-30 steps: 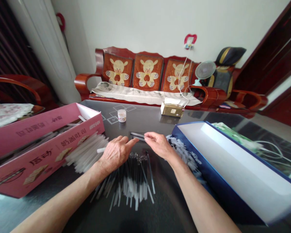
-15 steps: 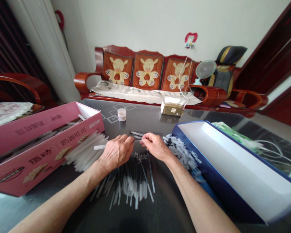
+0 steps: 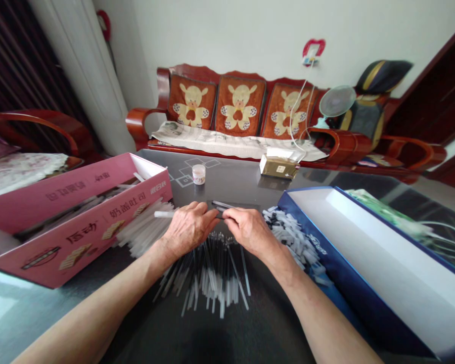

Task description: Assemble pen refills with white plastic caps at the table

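Observation:
My left hand (image 3: 192,223) is closed around a whitish translucent pen barrel (image 3: 164,214), whose end sticks out to the left. Fingertips of my right hand (image 3: 247,226) pinch a thin pen part that spans the small gap between both hands; the fingers mostly hide it. Just beyond the fingers, a couple of thin tubes (image 3: 223,205) lie on the dark table. Below my hands spreads a pile of slim pen refills (image 3: 216,288), their tips pointing away from me. More frosted barrels (image 3: 142,232) are heaped to the left, and small white and black caps (image 3: 291,235) to the right.
A pink carton (image 3: 79,222) with tubes inside stands at left. On the right sits a blue box (image 3: 364,242) with a white inside, beside a green package (image 3: 387,212). Farther back are a small round tub (image 3: 198,175) and a tissue box (image 3: 278,167).
My right hand has come closer to the left one, so the gap between their fingertips is narrower. The whole view has shifted slightly as the head turned.

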Demonstrator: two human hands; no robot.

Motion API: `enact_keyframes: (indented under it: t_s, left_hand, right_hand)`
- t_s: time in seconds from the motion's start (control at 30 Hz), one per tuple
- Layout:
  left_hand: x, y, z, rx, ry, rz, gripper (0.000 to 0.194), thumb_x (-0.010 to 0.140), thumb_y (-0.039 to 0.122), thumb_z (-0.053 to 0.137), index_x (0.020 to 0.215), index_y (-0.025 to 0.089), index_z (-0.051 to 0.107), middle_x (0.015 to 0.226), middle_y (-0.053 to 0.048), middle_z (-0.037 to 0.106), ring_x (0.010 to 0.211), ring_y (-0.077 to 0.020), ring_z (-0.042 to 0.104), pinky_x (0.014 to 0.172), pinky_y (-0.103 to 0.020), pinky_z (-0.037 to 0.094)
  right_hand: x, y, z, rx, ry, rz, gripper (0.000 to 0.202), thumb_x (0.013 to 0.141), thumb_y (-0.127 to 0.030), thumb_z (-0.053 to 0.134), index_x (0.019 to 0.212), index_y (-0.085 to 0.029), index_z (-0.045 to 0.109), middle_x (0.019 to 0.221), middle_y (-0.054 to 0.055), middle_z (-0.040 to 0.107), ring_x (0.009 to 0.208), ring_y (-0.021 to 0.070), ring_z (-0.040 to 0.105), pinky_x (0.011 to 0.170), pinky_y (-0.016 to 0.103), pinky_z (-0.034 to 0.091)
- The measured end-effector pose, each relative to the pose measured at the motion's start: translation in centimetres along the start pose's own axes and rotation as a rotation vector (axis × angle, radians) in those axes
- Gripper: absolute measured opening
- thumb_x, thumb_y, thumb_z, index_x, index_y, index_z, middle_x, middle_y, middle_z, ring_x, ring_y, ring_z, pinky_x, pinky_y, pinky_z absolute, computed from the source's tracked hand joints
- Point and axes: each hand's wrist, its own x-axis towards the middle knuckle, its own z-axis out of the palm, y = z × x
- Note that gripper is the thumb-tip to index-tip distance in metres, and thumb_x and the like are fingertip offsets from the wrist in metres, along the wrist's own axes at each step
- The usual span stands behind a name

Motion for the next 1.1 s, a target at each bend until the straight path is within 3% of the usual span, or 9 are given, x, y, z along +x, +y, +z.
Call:
enact_keyframes:
  t_s: [0.2,0.43,0.5,0.57,0.67,0.77,0.97,1.03,1.1]
  left_hand:
    - [0.3,-0.6,-0.1,0.038,0.019,-0.046,0.028,0.092,0.024,0.037,0.107,0.021,0.06,0.08,-0.005,0.054,0.076,-0.019,0.049,0.066,-0.029,0.039]
    - [0.1,-0.9,0.3,0.022,0.091,-0.089,0.029,0.092,0.022,0.035,0.111,0.02,0.058,0.079,-0.005,0.056,0.076,-0.0187,0.05,0.067,-0.029,0.039]
    - [0.1,-0.9,0.3,0.025,0.103,-0.091,0.029,0.092,0.022,0.035,0.111,0.02,0.058,0.079,-0.005,0.057,0.075,-0.0184,0.05,0.068,-0.029,0.039]
    - [0.1,-0.8,0.3,0.031,0.114,-0.087,0.029,0.092,0.022,0.036,0.112,0.02,0.058,0.079,-0.005,0.057,0.075,-0.0181,0.05,0.068,-0.029,0.039]
    - [0.1,-0.9,0.4,0.03,0.143,-0.073,0.029,0.092,0.022,0.036,0.112,0.019,0.058,0.078,-0.005,0.058,0.075,-0.0177,0.051,0.066,-0.029,0.039]
    - [0.2,-1.1,0.6,0.013,0.2,-0.048,0.028,0.092,0.022,0.038,0.112,0.019,0.058,0.075,-0.004,0.059,0.072,-0.0174,0.051,0.065,-0.029,0.04]
    - [0.3,-1.1,0.6,-0.067,0.31,0.051,0.034,0.091,0.015,0.039,0.124,0.015,0.048,0.079,-0.005,0.063,0.071,-0.0164,0.054,0.069,-0.029,0.044]
    - [0.3,-0.9,0.5,-0.128,0.335,0.068,0.038,0.092,0.016,0.039,0.129,0.012,0.041,0.084,-0.005,0.064,0.072,-0.0155,0.056,0.071,-0.028,0.046]
    - [0.3,-0.7,0.3,-0.183,0.351,0.073,0.041,0.092,0.018,0.039,0.133,0.011,0.035,0.087,-0.006,0.065,0.073,-0.0148,0.057,0.072,-0.027,0.047]
  right_hand:
    - [-0.6,1.8,-2.0,-0.179,-0.175,0.324,0.015,0.068,-0.011,0.057,0.067,-0.021,0.068,0.067,0.005,0.069,0.063,0.0179,0.062,0.06,0.026,0.038]
    - [-1.2,1.3,-2.6,0.022,-0.595,0.487,0.02,0.065,-0.018,0.057,0.046,-0.021,0.062,0.044,0.002,0.061,0.042,0.0148,0.056,0.045,0.025,0.035]
    - [-1.2,1.5,-2.6,-0.006,-0.559,0.496,0.022,0.068,-0.024,0.058,0.046,-0.021,0.061,0.045,0.003,0.061,0.042,0.0151,0.056,0.046,0.025,0.035]
    - [-1.1,2.1,-2.3,-0.122,-0.418,0.497,0.019,0.068,-0.029,0.061,0.051,-0.021,0.063,0.051,0.005,0.063,0.048,0.0169,0.058,0.05,0.027,0.037]
    - [-0.8,3.1,-1.2,-0.21,-0.251,0.46,0.013,0.069,-0.032,0.065,0.075,-0.021,0.07,0.07,0.007,0.069,0.064,0.0197,0.063,0.058,0.028,0.04]
    - [-0.6,3.5,0.0,-0.188,-0.29,0.459,0.02,0.069,-0.026,0.064,0.088,-0.022,0.07,0.078,0.006,0.07,0.07,0.0182,0.064,0.062,0.026,0.043]
    - [-0.6,2.4,-0.8,-0.046,-0.509,0.576,0.015,0.075,-0.021,0.057,0.068,-0.018,0.07,0.053,0.003,0.065,0.051,0.0136,0.06,0.054,0.022,0.041]
    - [-0.6,2.1,-1.5,-0.035,-0.462,0.527,0.019,0.076,-0.022,0.056,0.064,-0.018,0.069,0.052,0.003,0.065,0.051,0.0135,0.06,0.055,0.022,0.041]
    - [-0.4,1.8,-1.8,-0.027,-0.299,0.442,0.018,0.077,-0.023,0.055,0.065,-0.018,0.068,0.058,0.004,0.067,0.057,0.0139,0.062,0.058,0.022,0.042]
